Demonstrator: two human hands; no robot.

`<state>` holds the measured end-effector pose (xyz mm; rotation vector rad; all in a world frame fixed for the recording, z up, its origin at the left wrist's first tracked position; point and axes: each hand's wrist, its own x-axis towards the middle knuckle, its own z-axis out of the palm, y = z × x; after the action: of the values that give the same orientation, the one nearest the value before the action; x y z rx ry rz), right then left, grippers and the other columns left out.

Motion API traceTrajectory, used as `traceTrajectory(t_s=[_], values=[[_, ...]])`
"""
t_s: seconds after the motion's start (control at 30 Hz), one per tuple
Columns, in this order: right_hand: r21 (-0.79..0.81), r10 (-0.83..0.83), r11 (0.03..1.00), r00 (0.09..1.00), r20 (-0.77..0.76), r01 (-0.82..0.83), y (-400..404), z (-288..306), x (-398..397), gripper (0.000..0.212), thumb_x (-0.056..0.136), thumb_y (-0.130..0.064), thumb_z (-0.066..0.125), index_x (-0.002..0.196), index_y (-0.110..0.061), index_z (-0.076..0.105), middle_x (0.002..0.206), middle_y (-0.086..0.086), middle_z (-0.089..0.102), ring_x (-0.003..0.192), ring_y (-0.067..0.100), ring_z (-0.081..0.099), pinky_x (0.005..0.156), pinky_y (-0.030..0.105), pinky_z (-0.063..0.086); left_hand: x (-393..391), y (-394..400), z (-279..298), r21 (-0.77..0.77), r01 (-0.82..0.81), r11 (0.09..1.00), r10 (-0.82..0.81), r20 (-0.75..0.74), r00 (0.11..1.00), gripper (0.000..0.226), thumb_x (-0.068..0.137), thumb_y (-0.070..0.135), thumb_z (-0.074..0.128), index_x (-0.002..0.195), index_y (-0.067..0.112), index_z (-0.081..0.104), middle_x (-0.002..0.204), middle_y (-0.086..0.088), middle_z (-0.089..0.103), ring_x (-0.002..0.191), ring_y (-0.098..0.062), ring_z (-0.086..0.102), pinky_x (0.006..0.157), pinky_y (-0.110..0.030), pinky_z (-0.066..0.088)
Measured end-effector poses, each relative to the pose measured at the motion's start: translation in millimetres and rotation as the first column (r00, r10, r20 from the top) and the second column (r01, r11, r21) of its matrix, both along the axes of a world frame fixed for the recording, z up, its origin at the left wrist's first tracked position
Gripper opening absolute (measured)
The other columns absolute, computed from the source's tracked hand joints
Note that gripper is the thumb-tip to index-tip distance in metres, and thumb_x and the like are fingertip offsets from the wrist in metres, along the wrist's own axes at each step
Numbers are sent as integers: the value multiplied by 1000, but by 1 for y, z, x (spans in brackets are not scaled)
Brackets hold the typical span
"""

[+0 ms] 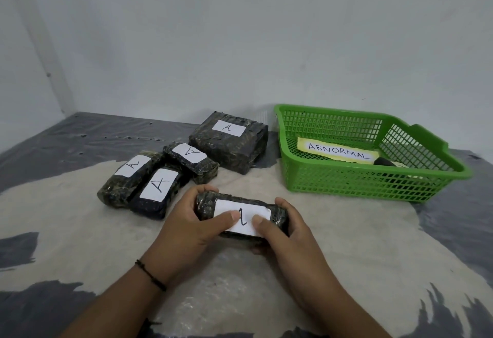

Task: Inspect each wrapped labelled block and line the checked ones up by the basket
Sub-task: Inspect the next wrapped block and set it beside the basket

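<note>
I hold a dark wrapped block point(208, 205) with a white label between both hands, just above the cloth in front of me. My left hand point(186, 224) grips its left end, thumb on the label. My right hand point(285, 233) grips the right end, thumb also on the label. Left of the green basket point(333, 180) lie more dark blocks marked A: a large one point(229, 148) nearest the basket, a small one point(190, 161) beside it, and two point(125, 180) point(156, 193) side by side further left.
The basket holds a paper reading ABNORMAL point(338, 151) and a dark object point(384, 163) at its right. A beige and grey cloth point(80, 231) covers the surface. White walls point(213, 44) stand behind and to the left.
</note>
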<state>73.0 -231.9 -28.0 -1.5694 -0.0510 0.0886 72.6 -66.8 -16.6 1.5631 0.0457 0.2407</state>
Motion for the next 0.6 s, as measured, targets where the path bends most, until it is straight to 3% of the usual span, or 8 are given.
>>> traceTrajectory(t_s=[0.07, 0.2, 0.3, 0.4, 0.5, 0.57, 0.6], values=[[51, 2, 999, 999, -53, 1, 1, 0, 3, 67, 75, -41, 72, 134, -27, 45, 113, -7, 64, 85, 11, 70, 81, 42, 57, 1, 0, 0, 17, 0, 1000, 0, 1, 1000, 44, 69, 7, 82, 105, 15, 59, 83, 1, 67, 63, 2, 62, 57, -11, 49], [118, 45, 992, 995, -93, -34, -4, 3, 10, 46, 81, -26, 70, 123, -19, 53, 104, 3, 67, 71, 14, 69, 67, 36, 56, 1, 2, -3, -36, 56, 998, -57, -31, 998, 52, 55, 30, 82, 102, 20, 60, 81, 4, 70, 74, -5, 66, 66, -19, 53], [147, 38, 989, 996, -82, -26, -5, 1, 12, 39, 82, -20, 68, 119, -16, 55, 100, 8, 68, 66, 16, 66, 64, 37, 55, 2, 0, -3, -271, 154, 950, -172, -43, 984, 37, 63, 19, 78, 95, 16, 61, 78, 0, 69, 72, -11, 66, 65, -29, 55], [143, 30, 990, 997, -67, -20, -6, 0, 13, 43, 82, -22, 68, 122, -19, 52, 104, 5, 68, 68, 18, 68, 69, 42, 56, 3, 0, -2, -354, 162, 921, -189, -42, 981, 29, 67, 12, 66, 95, 12, 62, 80, -6, 69, 72, -15, 66, 61, -32, 57], [201, 88, 977, 993, -80, -71, -11, 1, 16, 57, 79, -29, 71, 130, -21, 48, 113, 6, 66, 76, 19, 68, 70, 41, 55, 6, 2, -4, -332, 108, 937, -123, -24, 992, 32, 68, 17, 61, 99, 9, 63, 90, -12, 67, 83, -22, 63, 81, -41, 50], [256, 124, 962, 986, -109, -92, -15, 2, 18, 67, 72, -35, 69, 132, -14, 49, 116, 12, 66, 84, 23, 66, 66, 38, 53, 7, 3, -3, -318, 88, 944, -101, -26, 995, 34, 68, 17, 61, 100, 7, 63, 93, -14, 67, 87, -24, 61, 86, -44, 47], [266, 129, 959, 985, -115, -94, -16, 3, 19, 61, 73, -33, 66, 129, -12, 51, 115, 13, 67, 87, 25, 65, 65, 38, 52, 7, 2, -4, -321, 90, 943, -104, -27, 994, 34, 68, 17, 61, 100, 7, 63, 93, -14, 67, 86, -23, 61, 85, -43, 47]])
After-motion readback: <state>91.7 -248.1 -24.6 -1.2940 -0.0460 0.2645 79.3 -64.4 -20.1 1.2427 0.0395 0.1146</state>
